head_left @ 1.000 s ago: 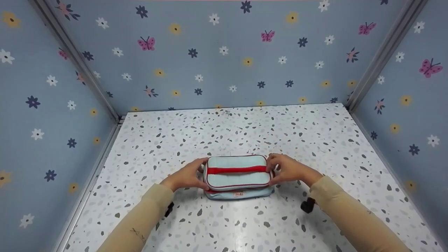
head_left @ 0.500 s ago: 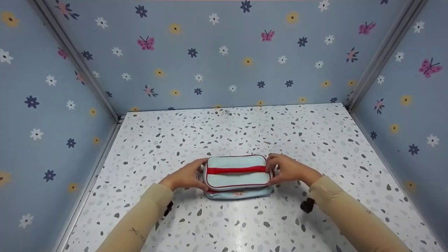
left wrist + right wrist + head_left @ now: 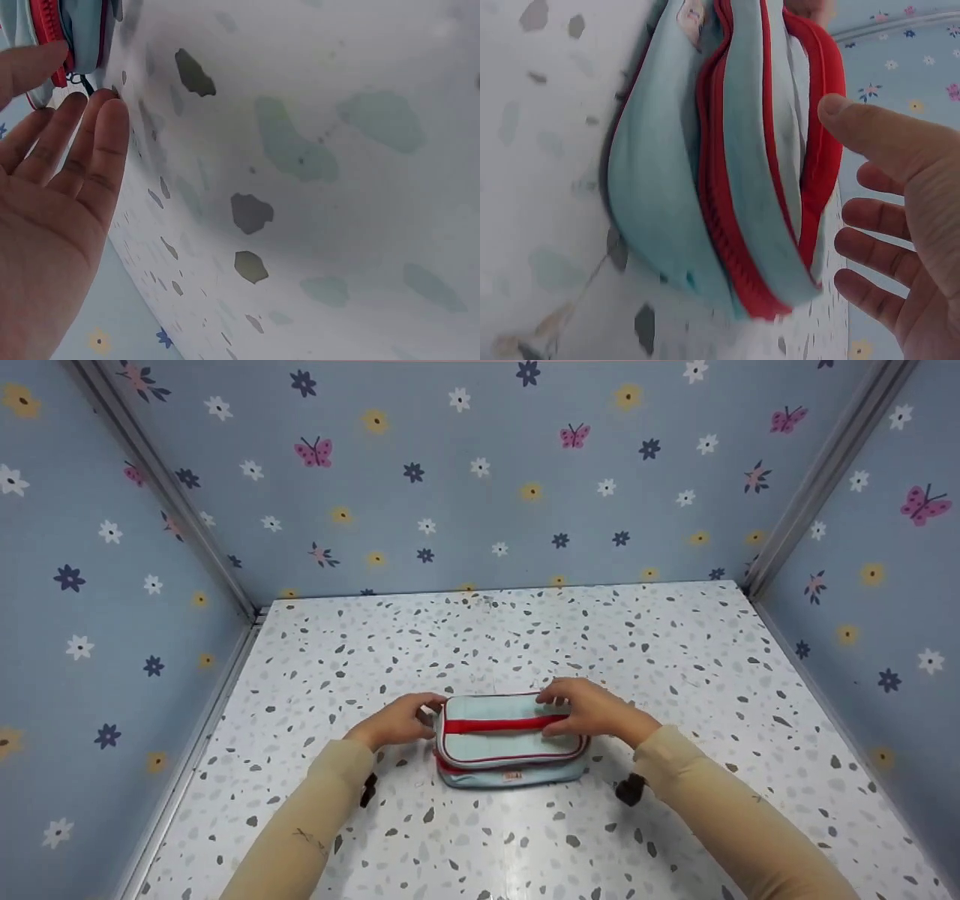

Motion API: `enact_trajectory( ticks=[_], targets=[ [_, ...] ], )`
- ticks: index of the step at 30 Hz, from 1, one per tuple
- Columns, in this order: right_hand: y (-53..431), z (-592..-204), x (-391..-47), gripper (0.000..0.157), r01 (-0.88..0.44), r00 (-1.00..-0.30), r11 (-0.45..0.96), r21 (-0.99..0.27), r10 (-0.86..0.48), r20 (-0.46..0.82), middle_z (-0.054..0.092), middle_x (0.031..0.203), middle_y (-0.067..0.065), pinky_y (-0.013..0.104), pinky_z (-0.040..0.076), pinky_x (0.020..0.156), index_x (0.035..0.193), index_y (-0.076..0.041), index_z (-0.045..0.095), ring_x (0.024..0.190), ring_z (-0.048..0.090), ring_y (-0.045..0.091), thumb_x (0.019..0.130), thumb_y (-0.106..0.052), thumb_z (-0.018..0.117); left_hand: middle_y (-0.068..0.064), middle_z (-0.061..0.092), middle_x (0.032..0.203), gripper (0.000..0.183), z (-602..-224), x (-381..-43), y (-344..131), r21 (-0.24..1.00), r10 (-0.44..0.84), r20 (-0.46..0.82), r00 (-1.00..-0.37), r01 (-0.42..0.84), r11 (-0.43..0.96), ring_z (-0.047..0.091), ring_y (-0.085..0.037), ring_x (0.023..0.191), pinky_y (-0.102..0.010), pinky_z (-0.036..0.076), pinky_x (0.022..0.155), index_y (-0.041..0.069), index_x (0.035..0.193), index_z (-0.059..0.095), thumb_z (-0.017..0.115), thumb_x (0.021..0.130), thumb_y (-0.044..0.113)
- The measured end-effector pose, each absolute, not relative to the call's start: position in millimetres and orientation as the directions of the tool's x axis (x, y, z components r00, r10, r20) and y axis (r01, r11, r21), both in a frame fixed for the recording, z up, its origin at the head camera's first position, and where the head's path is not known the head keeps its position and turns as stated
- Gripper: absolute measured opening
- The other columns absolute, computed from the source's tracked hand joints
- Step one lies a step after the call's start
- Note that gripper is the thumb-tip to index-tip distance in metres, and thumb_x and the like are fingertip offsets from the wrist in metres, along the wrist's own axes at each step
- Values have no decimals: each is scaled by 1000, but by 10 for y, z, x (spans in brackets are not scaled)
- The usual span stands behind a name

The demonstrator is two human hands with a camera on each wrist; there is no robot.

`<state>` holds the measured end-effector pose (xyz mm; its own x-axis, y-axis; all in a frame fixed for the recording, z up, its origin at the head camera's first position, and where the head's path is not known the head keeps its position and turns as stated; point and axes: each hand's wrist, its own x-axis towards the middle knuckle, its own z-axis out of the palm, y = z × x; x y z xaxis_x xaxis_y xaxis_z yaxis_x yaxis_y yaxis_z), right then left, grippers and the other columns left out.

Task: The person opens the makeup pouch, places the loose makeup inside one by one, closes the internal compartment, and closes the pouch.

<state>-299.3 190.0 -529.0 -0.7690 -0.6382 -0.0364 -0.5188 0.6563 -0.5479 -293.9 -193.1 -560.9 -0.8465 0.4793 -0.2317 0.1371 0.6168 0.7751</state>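
Note:
A light blue zippered pouch (image 3: 487, 747) with red piping lies on the speckled table, a red carrying strap (image 3: 480, 726) across its top. My left hand (image 3: 397, 721) is at the pouch's left end, fingers loosely extended; in the left wrist view the thumb overlaps the red zipper (image 3: 48, 30), and contact is unclear. Over the right part of the lid is my right hand (image 3: 596, 711). In the right wrist view its thumb tip is at the strap (image 3: 827, 71), while the other fingers stay spread apart. The red zipper (image 3: 718, 180) looks closed along the visible side.
The white speckled table (image 3: 487, 645) extends around the pouch. Blue flowered panels (image 3: 450, 510) stand at the back and both sides, with metal posts (image 3: 825, 480) at the corners. A black piece (image 3: 630, 789) shows under the right wrist.
My right hand has left the pouch's right end and moved left over the top, by the strap. My left hand has loosened from the left end and shifted slightly back. The pouch stays put.

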Motion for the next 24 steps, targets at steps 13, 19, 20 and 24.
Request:
enact_trajectory(
  ticks=[13,19,20,24],
  targets=[
    [1346,-5302,-2920,32,-449,-773,684,-575,-620,-135,77,101,1,37,57,86,123,-10,81,88,63,13,95,-22,86,-16,75,127,40,-5643,-3143,-1862,767,427,-190,-884,138,626,67,-23,101,-28,54,77,5,135,75,63,98,-3],
    [1349,-5299,-2933,14,-441,-762,656,-613,-635,-131,75,94,-2,33,54,81,112,-13,82,83,61,12,99,-19,81,-16,70,141,35,-5641,-3165,-1837,782,429,-200,-881,120,611,67,-27,111,-32,56,80,9,132,77,63,101,1],
    [1365,-5296,-2937,14,-445,-758,645,-621,-640,-122,74,93,-2,32,53,81,112,-13,82,83,60,12,99,-19,81,-15,70,144,35,-5639,-3166,-1834,786,430,-200,-881,118,607,66,-27,115,-33,57,82,10,132,77,63,101,1],
    [1434,-5293,-2952,12,-483,-734,593,-644,-676,-72,72,92,-1,30,51,79,110,-11,81,83,58,11,101,-18,79,-16,67,149,42,-5649,-3171,-1823,794,469,-194,-862,142,591,62,-27,123,-38,55,94,11,136,75,57,101,-2]
  ],
)
